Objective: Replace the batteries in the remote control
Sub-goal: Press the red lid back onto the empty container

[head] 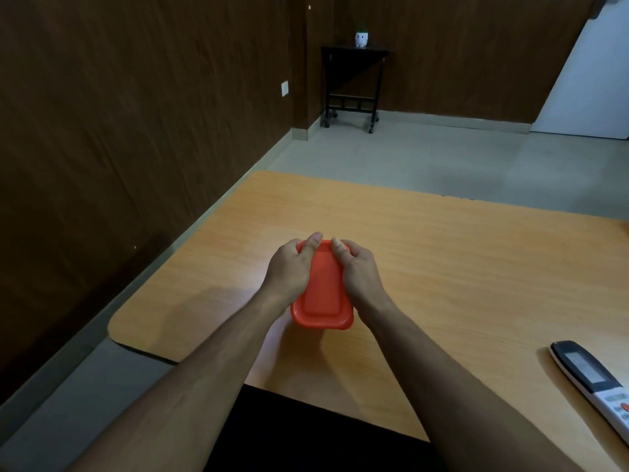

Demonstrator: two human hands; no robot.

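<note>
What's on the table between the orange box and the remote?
Nothing: the head view shows only bare table between the orange box and the remote.

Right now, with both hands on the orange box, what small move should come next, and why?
Probably pry the orange lid up at its far edge: the left hand and right hand grip it there, thumbs on top, it looks closed, and the remote control lies untouched.

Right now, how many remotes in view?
1. The remote control lies face up near the table's right edge, untouched. Both hands, left hand and right hand, grip the orange container. More could sit out of frame.
</note>
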